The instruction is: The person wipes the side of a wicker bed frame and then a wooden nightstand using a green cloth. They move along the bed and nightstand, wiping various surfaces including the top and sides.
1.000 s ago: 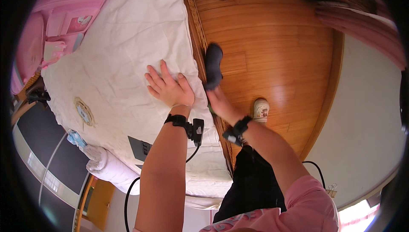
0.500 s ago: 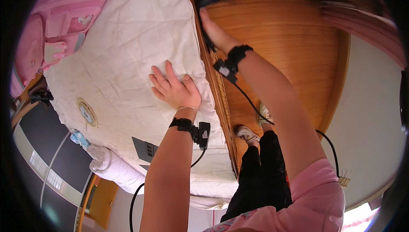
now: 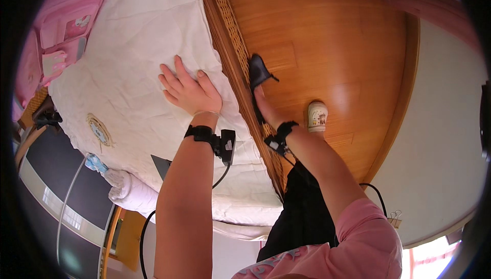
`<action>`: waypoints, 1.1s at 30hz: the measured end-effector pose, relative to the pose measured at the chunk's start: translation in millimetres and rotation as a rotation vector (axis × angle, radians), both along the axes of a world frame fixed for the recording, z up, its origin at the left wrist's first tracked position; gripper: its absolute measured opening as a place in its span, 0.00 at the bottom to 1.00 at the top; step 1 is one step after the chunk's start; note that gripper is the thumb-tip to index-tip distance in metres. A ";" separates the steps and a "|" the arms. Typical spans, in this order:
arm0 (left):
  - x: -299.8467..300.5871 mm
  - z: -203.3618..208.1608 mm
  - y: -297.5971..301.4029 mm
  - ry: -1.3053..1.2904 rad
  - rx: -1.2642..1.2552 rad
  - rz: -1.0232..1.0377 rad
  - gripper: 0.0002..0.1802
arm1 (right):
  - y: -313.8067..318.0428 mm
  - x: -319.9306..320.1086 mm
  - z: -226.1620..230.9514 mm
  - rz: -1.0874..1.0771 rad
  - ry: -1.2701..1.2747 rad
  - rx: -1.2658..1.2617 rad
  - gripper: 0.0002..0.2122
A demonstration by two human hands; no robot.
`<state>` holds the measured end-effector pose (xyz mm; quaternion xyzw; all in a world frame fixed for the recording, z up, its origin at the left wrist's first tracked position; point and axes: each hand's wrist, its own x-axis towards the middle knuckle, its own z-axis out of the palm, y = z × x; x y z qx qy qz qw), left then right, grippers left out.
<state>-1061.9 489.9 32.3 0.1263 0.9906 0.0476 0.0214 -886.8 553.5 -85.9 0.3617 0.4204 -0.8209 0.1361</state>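
Fingers of the right hand [image 3: 266, 109] appear closed on the near end of a dark shoe-like item [image 3: 260, 70], though their tips are hidden behind it. This item lies at twelve o'clock from that hand, its long axis running roughly twelve to six beside the bed rail [image 3: 217, 20]; whether it touches the rail I cannot tell. A thin point juts from it toward four o'clock. The right hand is clearly nearer; the left hand [image 3: 194, 92], between eight and nine o'clock from the item, rests palm down with its fingers spread.

Beneath the left palm is a creased, off-white bedsheet [image 3: 143, 28], soft and matte. The rail pairs smooth brown wood with a strip of woven wicker. Beyond it, glossy orange-brown planks make up the floor [image 3: 322, 38], where a rounded white clog [image 3: 317, 115] with small decorations stands at about five o'clock from the item.
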 end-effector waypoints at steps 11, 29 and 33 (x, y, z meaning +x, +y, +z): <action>-1.9 2.8 3.8 -0.036 0.029 0.039 0.34 | -57.5 107.1 32.8 0.061 -0.223 -0.029 0.25; -2.1 -2.0 8.7 0.007 0.087 0.025 0.36 | 92.9 -152.7 -58.1 0.178 0.197 0.113 0.33; 0.6 -2.3 1.7 0.007 0.076 0.034 0.35 | 58.3 -90.3 -64.2 0.199 0.112 0.044 0.34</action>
